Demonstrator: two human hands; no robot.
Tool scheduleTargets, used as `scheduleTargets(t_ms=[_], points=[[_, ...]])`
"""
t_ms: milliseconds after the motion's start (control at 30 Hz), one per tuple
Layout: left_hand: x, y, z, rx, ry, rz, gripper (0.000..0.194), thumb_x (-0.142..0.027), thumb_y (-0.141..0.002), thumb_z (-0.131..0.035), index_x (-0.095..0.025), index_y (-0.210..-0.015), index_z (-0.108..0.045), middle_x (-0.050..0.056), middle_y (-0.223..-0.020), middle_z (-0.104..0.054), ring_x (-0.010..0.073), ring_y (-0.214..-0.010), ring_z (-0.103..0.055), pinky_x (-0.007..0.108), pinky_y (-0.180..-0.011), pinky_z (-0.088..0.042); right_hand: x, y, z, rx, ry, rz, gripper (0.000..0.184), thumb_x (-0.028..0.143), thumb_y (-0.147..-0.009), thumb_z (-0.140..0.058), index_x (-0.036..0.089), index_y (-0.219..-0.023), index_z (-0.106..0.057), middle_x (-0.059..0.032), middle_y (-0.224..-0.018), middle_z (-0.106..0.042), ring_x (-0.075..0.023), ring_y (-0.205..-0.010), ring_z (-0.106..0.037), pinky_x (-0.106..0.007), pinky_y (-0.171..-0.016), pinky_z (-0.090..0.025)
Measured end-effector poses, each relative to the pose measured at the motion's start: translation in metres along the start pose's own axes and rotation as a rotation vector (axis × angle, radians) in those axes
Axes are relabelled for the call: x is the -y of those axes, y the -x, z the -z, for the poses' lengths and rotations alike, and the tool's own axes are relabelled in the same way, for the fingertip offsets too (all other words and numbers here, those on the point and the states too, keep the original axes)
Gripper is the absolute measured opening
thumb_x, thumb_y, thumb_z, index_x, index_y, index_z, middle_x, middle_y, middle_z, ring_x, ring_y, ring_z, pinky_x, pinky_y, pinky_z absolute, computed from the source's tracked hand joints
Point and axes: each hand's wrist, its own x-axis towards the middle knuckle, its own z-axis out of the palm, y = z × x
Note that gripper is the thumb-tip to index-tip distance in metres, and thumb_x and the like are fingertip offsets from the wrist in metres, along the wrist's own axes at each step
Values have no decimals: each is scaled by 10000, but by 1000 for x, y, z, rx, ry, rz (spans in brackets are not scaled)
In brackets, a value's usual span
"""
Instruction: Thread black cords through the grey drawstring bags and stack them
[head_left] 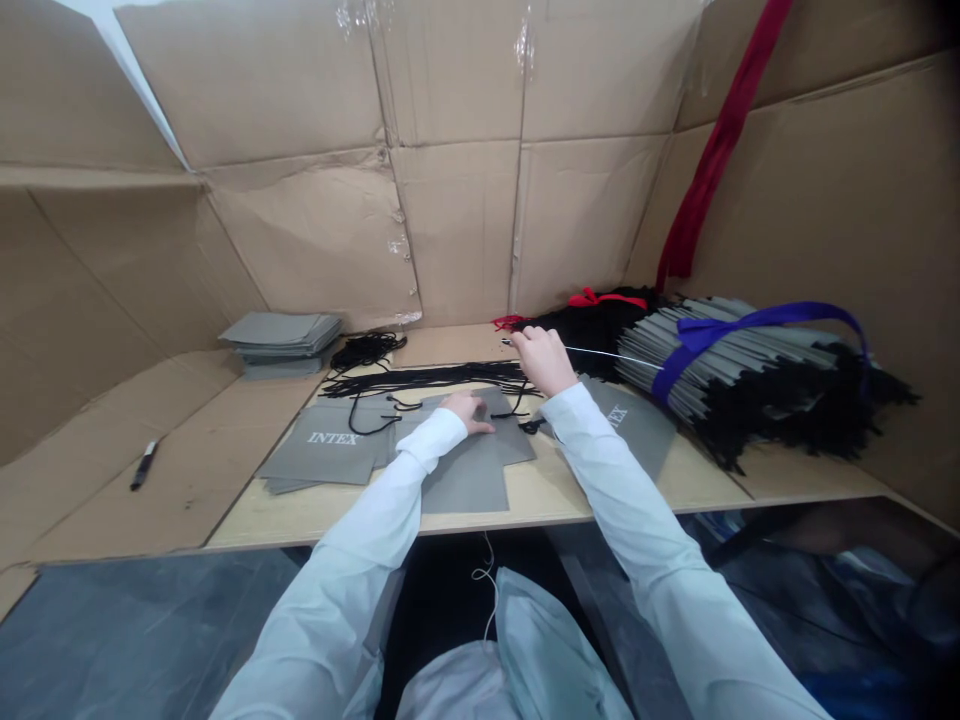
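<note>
My left hand point(466, 411) rests on the flat grey pieces in front of me, thumb and fingers curved around one grey piece point(466, 485). My right hand point(546, 358) is raised just above and to the right, its fingers closed on a thin, pale, wire-like tool point(607, 353) that stretches out to the right. A small dark tip shows at its left end. Short black cord ends point(512, 408) lie beside the left hand. To the left lie grey pieces printed INTEX point(322, 458), with a looped black cord point(360, 425) on them.
Behind the hands runs a row of black cords point(427, 378). A grey stack point(281, 335) and coiled cord point(367, 350) stand back left; a marker point(144, 466) lies far left. On the right are a purple-ribboned grey bundle point(720, 350) and another INTEX piece point(637, 430). Cardboard walls point(457, 220) surround the table.
</note>
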Motion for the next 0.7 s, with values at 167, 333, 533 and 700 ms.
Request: scheduleTargets(t_ms=[167,333,533,700], points=[[-16,5,4,-47,-100,8,210,-277,-429,-697,-199,-576,-570,49,-717,-546,215,-770,-527,274,-697,-391,-8,6,-5,97,-21,71,266,197,-815,-287,154,-871,-544,-97,-823,-536,-177,-793,-449,-280,-640,-235],[-15,6,3,1,-110,46,120,-150,-510,-627,-197,-558,-527,35,-652,-545,189,-675,-536,271,-650,-390,-16,8,-18,191,-65,72,242,190,-803,-330,162,-854,-564,-91,-807,-544,-166,-770,-468,-267,-609,-245],[-9,3,13,-160,31,58,43,-186,-599,-558,-195,-625,-526,-7,-583,-550,128,-578,-506,243,-604,-388,-28,9,-27,90,-40,11,277,201,-815,-303,151,-932,-548,-106,-867,-529,-174,-806,-446,-263,-637,-260],[-8,0,21,-354,436,43,127,-250,-581,-592,-167,-650,-525,-8,-623,-562,102,-594,-510,238,-636,-403,-31,11,-34,79,9,-5,261,168,-798,-325,153,-946,-540,-102,-871,-523,-181,-807,-435,-273,-630,-245]])
